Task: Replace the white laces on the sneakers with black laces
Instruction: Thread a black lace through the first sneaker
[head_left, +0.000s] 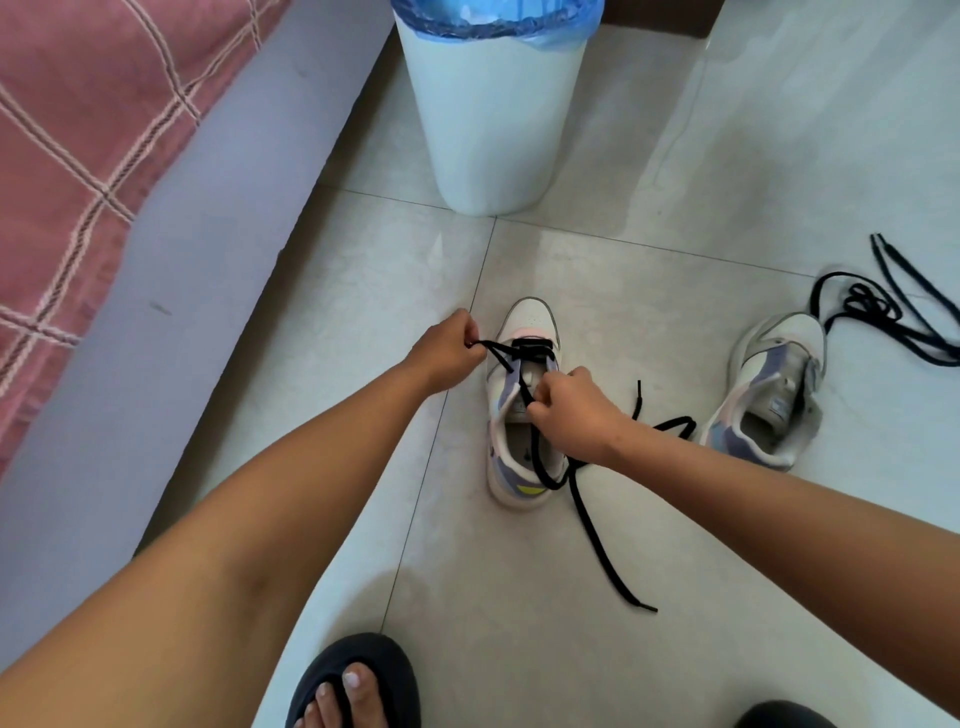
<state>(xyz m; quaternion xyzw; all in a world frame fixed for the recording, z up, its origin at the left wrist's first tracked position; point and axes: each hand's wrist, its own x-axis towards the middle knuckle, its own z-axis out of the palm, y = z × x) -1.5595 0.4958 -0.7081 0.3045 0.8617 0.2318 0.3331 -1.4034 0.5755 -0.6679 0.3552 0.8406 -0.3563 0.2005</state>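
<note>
Both sneakers (524, 400) on the floor tiles, white laces gone; nearer one barely begun, black lace (530, 351) across lowest eyelets only, ends pinched in left hand (451, 349) and right hand (574, 410); other sneaker (769, 387) bare, spare lace (878, 306) beside it.

Black lace (582, 512) through white sneaker (522, 405) with lilac, pink and yellow patches. Same colours, minus yellow, on second sneaker (769, 400). More black laces (893, 306) on pale grey floor tiles (675, 597). White bin (493, 119), blue liner (493, 15). Pink blanket (88, 130), cream check. Dark slipper (358, 670).
</note>
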